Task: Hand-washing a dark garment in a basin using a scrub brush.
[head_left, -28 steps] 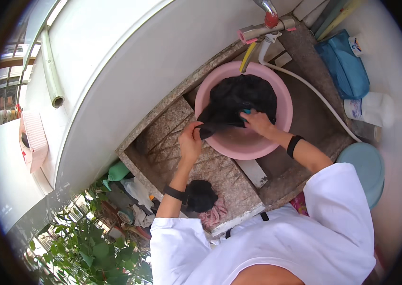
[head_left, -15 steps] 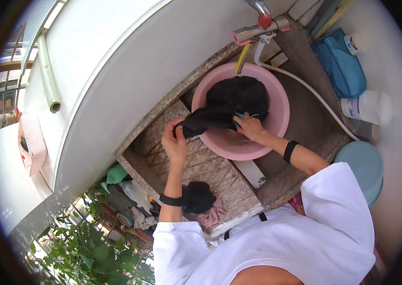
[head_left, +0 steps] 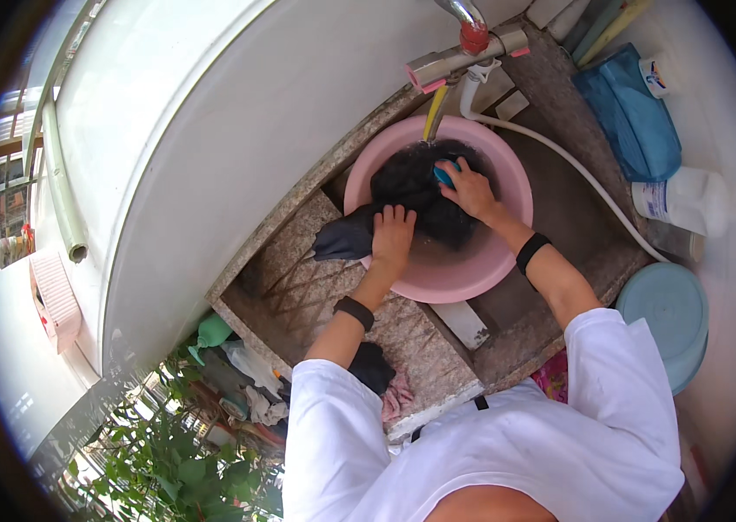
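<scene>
Head view: black cloth [head_left: 402, 178] lies in the pink basin [head_left: 507, 271] beneath both hands, long axis slanting down-left, its loose end pointing left beyond the left hand [head_left: 393, 238], laid fingers-down on it, grip indeterminable, while right hand [head_left: 472, 191] curls round a blue-green object [head_left: 446, 173].

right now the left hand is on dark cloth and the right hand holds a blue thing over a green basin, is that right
The basin is pink, not green, in the head view; the left hand is on dark cloth and the right hand holds a blue thing.
</scene>
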